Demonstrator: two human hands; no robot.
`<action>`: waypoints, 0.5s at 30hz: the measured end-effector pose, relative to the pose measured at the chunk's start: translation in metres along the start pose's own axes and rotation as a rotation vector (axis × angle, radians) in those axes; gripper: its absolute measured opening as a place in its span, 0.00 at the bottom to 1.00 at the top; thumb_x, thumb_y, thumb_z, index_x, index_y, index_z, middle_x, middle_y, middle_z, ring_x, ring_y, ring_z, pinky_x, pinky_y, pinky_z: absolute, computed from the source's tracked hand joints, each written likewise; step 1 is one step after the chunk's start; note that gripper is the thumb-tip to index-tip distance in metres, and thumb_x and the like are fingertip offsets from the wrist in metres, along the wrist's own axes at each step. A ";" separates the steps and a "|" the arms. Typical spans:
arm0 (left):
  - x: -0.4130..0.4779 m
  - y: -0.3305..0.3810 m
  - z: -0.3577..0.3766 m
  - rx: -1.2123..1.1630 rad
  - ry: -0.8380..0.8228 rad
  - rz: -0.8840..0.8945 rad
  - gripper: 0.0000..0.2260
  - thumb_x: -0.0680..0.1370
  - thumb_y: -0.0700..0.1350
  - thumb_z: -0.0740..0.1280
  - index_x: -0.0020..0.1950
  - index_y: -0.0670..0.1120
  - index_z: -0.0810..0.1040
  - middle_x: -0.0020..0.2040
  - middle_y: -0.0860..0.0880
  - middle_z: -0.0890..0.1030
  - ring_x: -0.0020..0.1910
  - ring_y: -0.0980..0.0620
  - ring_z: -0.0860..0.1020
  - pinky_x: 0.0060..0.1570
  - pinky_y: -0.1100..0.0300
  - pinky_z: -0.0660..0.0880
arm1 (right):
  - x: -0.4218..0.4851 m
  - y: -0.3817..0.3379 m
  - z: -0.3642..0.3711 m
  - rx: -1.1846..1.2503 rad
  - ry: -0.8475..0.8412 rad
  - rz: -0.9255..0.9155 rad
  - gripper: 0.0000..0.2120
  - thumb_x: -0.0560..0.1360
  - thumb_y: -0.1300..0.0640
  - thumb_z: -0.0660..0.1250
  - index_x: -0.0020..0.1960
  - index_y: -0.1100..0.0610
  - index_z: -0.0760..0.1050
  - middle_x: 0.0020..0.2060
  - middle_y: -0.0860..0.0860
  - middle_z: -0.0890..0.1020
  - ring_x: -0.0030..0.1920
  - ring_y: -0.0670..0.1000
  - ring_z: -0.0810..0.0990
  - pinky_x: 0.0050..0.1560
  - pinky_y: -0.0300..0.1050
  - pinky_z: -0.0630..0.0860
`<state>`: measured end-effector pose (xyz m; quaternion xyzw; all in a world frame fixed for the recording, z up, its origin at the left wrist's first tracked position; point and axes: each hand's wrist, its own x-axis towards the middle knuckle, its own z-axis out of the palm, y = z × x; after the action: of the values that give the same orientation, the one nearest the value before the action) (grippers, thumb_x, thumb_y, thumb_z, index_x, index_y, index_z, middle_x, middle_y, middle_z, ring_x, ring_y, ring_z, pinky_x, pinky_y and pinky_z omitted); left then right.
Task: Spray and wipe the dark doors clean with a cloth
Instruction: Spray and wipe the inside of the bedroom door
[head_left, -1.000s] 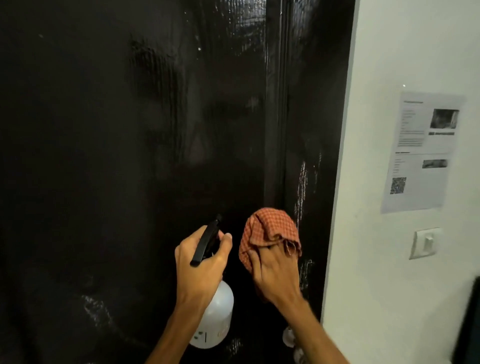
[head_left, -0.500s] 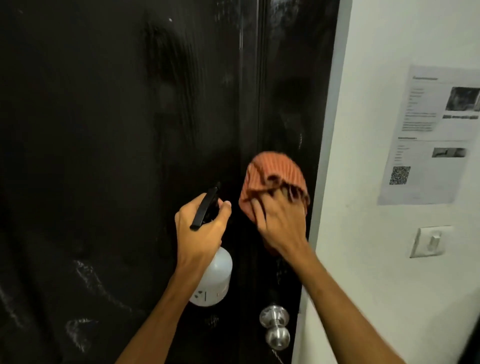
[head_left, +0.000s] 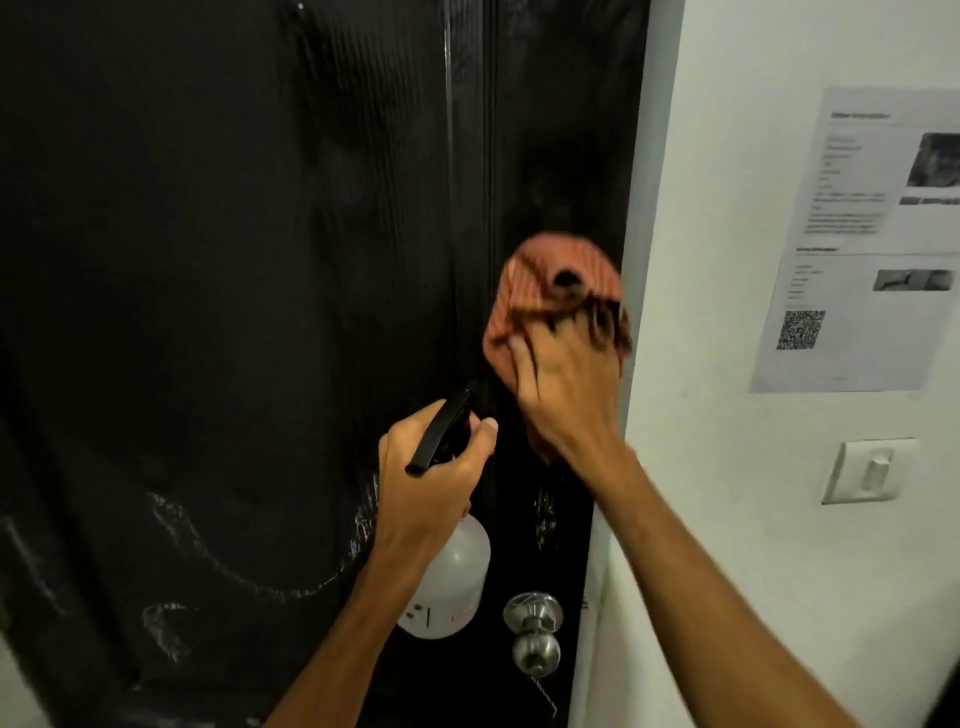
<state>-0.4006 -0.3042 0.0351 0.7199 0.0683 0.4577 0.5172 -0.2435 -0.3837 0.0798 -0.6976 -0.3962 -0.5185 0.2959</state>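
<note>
- At the centre right of the frame, I see the right hand (head_left: 566, 384) holding a bunched orange-red cloth (head_left: 545, 280) flat against the dark doors (head_left: 208, 260), on the narrow panel just beside the white wall (head_left: 727, 493).
- Its fingers dig into the folds of the cloth and grip it. Motion blur smears the fingertips, so I cannot make out each one.
- Part of the cloth hangs below the palm, and the rest bulges above the knuckles.
- Just below and to the left, the left hand (head_left: 431, 483) is wrapped around the neck of a white spray bottle (head_left: 452, 582). The thumb lies over the top, and the fingers curl under the black trigger lever (head_left: 439, 431).
- The bottle hangs upright in front of the seam between the two door panels, with its nozzle end close to the surface. I cannot tell whether the trigger is squeezed.
- In the lower left of the frame, pale wet streaks (head_left: 208, 545) curve across the wide panel, and a smaller patch glints just under the right wrist.
- A metal door knob (head_left: 535, 623) sits at the bottom centre, right of the bottle's base and apart from it.
- On the wall at the right edge, a printed sheet (head_left: 872, 234) with a QR code (head_left: 800, 330) hangs above a white light switch (head_left: 872, 470).
</note>
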 end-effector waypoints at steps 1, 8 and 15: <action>0.000 0.001 0.000 0.003 0.009 0.008 0.09 0.80 0.41 0.73 0.41 0.41 0.79 0.36 0.35 0.81 0.24 0.44 0.73 0.24 0.55 0.70 | 0.033 0.000 -0.005 -0.019 0.072 0.016 0.11 0.80 0.54 0.64 0.61 0.55 0.79 0.54 0.57 0.80 0.56 0.57 0.76 0.58 0.48 0.67; -0.008 0.000 -0.011 0.016 0.030 0.003 0.08 0.80 0.40 0.72 0.41 0.41 0.80 0.36 0.37 0.81 0.24 0.48 0.74 0.25 0.58 0.71 | -0.112 -0.025 0.027 -0.023 -0.129 0.033 0.16 0.80 0.56 0.60 0.66 0.54 0.76 0.59 0.52 0.76 0.58 0.61 0.80 0.60 0.52 0.70; 0.016 0.013 -0.021 -0.005 0.071 0.021 0.09 0.80 0.41 0.73 0.41 0.40 0.80 0.38 0.35 0.81 0.25 0.47 0.72 0.25 0.56 0.70 | 0.047 -0.020 0.013 -0.010 0.115 0.147 0.21 0.83 0.51 0.59 0.75 0.53 0.68 0.69 0.57 0.74 0.72 0.59 0.67 0.74 0.58 0.63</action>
<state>-0.4117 -0.2868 0.0557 0.7025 0.0781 0.4885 0.5116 -0.2472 -0.3509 0.1210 -0.6953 -0.3236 -0.5366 0.3520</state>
